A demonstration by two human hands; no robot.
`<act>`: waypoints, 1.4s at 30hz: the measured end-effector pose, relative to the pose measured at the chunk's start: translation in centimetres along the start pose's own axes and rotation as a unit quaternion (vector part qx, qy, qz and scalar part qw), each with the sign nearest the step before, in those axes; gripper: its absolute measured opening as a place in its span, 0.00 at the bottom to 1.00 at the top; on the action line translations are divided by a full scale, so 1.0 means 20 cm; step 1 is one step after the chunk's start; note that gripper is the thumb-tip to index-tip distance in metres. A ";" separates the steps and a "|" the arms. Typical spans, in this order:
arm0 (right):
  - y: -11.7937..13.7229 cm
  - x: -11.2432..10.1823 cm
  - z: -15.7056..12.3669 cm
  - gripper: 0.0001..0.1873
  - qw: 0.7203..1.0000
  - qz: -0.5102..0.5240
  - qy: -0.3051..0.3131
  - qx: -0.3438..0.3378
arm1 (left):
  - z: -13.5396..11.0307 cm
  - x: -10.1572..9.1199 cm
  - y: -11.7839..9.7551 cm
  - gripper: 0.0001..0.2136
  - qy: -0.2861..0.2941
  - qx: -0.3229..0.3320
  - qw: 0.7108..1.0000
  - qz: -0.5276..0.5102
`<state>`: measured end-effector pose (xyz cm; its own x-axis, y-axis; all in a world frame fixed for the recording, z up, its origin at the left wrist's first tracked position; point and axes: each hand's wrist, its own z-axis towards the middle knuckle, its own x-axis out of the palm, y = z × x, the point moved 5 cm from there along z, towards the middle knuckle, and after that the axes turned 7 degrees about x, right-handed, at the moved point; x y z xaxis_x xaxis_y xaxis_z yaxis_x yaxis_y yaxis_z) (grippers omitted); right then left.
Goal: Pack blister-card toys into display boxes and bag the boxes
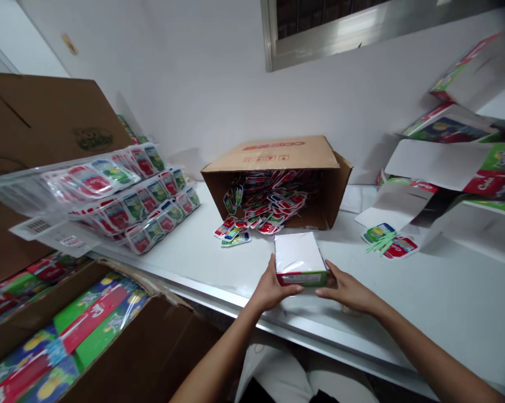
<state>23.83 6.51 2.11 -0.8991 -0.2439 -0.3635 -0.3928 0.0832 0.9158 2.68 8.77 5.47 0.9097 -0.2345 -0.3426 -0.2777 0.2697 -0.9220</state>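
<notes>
I hold a small printed carton (299, 258) with a white top and a red and green front edge on the white table (445, 296). My left hand (272, 288) grips its left side, fingers curled round the front corner. My right hand (345, 288) grips its right side. Behind it a brown cardboard box (277, 162) lies on its side, spilling several small colourful packets (252, 221) onto the table.
Clear trays of packets (122, 196) are stacked at the left beside a big brown box (38, 123). An open box of finished cartons (80, 330) stands at the lower left. Flat unfolded cartons (449, 162) pile up at the right, with loose packets (388, 239) in front.
</notes>
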 end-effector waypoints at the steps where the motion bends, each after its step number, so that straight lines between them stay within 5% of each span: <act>1: -0.01 0.02 -0.01 0.35 0.998 -0.048 -0.035 0.001 | -0.03 0.01 0.02 0.38 -0.017 -0.006 0.999 0.043; 3: -0.01 0.04 -0.02 0.19 0.982 -0.155 -0.107 0.008 | -0.08 0.01 0.05 0.28 -0.064 -0.035 0.987 0.140; 6: -0.01 0.05 -0.04 0.17 0.947 -0.269 -0.175 0.013 | -0.11 0.00 0.07 0.18 -0.094 -0.060 0.972 0.207; 8: -0.03 0.04 -0.06 0.17 0.941 -0.284 -0.184 0.022 | -0.11 -0.02 0.08 0.20 -0.102 -0.066 0.968 0.220; 12: -0.04 0.02 -0.05 0.21 0.946 -0.269 -0.178 0.036 | -0.08 -0.02 0.09 0.41 -0.080 -0.038 0.975 0.206; 16: 0.02 0.04 -0.02 0.22 0.940 -0.299 -0.168 0.000 | -0.06 0.03 0.07 0.33 -0.090 -0.022 0.980 0.174; 19: 0.02 0.03 -0.02 0.20 0.930 -0.317 -0.185 0.038 | -0.06 0.03 0.06 0.31 -0.105 -0.031 0.977 0.183; 23: -0.08 0.01 -0.10 0.20 0.958 -0.240 -0.115 0.107 | -0.16 -0.02 0.14 0.33 -0.097 -0.137 0.981 0.099; 28: -0.18 0.03 -0.33 0.17 0.991 -0.088 -0.009 0.104 | -0.37 -0.02 0.23 0.13 -0.060 -0.236 0.970 -0.020; 32: -0.19 0.02 -0.50 0.16 0.988 -0.052 0.044 0.137 | -0.50 0.00 0.24 0.18 -0.060 -0.272 0.954 -0.109; 38: -0.06 -0.06 -0.62 0.18 0.943 -0.277 -0.095 0.155 | -0.62 -0.02 0.22 0.17 -0.085 -0.281 0.940 -0.176; 42: 0.17 0.17 -0.55 0.13 0.977 -0.198 -0.077 0.012 | -0.68 -0.02 0.20 0.14 -0.116 -0.270 0.935 -0.196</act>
<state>21.58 -4.70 5.93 -0.6938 -0.1129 -0.7112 -0.7181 0.0342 0.6951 -2.88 -2.72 -0.48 0.9995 0.0097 0.0316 0.0331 -0.3214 -0.9464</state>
